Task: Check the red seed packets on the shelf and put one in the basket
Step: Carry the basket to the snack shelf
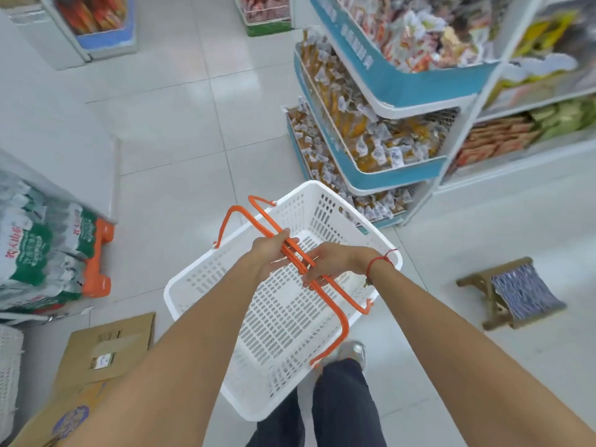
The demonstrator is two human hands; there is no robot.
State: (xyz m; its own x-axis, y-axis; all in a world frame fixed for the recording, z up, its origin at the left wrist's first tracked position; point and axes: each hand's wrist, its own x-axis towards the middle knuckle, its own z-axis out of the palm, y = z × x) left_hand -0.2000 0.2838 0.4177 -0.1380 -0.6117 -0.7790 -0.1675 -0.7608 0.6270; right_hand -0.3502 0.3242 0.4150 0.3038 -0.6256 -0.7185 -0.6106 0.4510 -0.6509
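both hands are gripping the orange handles point(292, 253) together, the left hand point(269, 250) and right hand point(325, 262) curling round them, with the white basket point(206, 279) hanging just below. beyond the right hand, a shelf point(400, 88) is holding packets.

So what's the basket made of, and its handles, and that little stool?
Basket: looks like white moulded plastic, with slotted holes throughout. Handles: smooth orange, probably plastic or coated wire; hard to tell. Stool: seemingly a wooden frame with a woven striped fabric seat.
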